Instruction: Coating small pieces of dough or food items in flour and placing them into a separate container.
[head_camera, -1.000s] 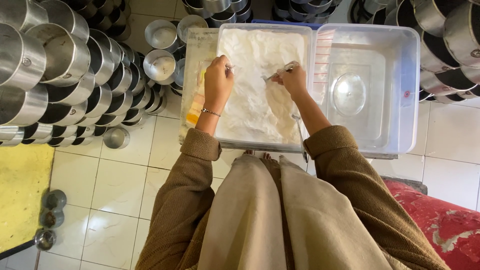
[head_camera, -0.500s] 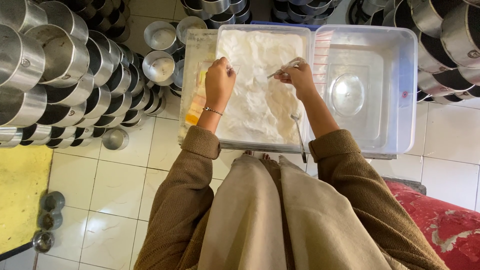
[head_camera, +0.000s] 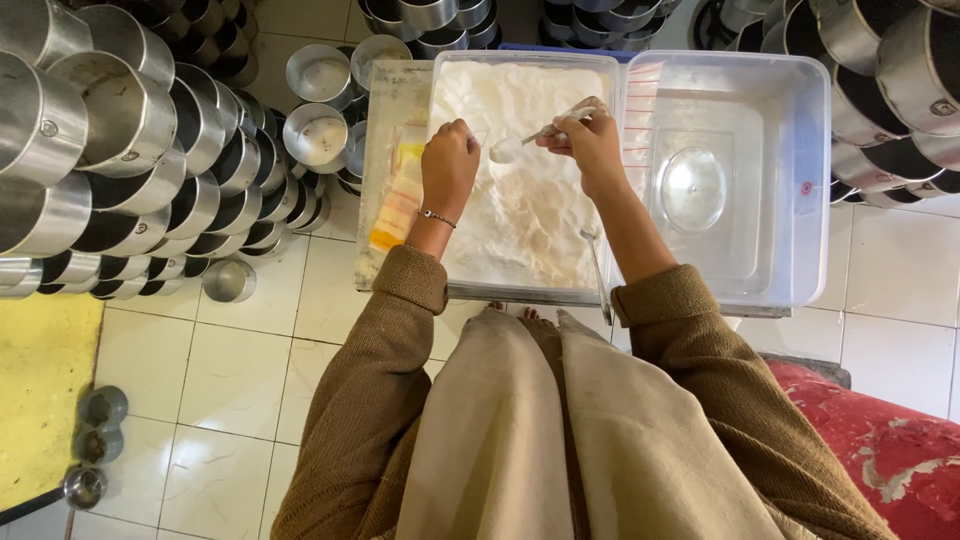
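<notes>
right hand (head_camera: 590, 140): clamped on spoon (head_camera: 520, 143), heaped with white powder
left hand (head_camera: 450, 165): closed, contents unclear, just beside spoon bowl
powder tub (head_camera: 530, 200): under both hands
empty tub (head_camera: 740, 170): to the right

A stack of small clear packets (head_camera: 398, 205) with yellow, pink and orange print is seen flat on the board left of the powder tub. More clear packets with red stripes (head_camera: 640, 105) are leaned at the tub's right wall. No screens or signs are seen.
</notes>
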